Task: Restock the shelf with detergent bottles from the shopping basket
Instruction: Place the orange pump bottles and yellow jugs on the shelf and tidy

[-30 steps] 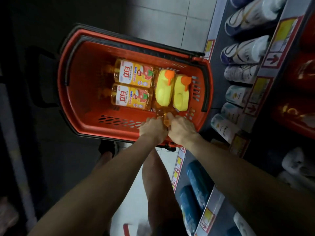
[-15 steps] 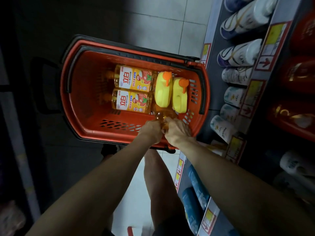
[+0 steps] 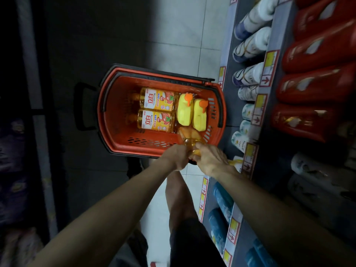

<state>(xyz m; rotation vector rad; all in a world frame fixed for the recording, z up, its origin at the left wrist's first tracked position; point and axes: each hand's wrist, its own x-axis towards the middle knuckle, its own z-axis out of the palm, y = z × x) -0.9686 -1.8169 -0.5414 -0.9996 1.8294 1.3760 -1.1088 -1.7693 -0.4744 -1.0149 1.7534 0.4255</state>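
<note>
at the near rim of the basket (image 3: 116, 117), left hand (image 3: 176, 157) and right hand (image 3: 210, 159) have fingers wrapped round an amber detergent bottle (image 3: 187, 135); its neck may slip, or its body snag the rim.

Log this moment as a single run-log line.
phase: pick | left hand: grips amber bottle | right hand: grips same bottle | red basket: holds two labelled bottles, two yellow bottles

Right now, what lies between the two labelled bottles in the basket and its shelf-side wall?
In the head view, two yellow bottles with orange caps sit side by side between the labelled bottles and the basket's slotted wall.
</note>
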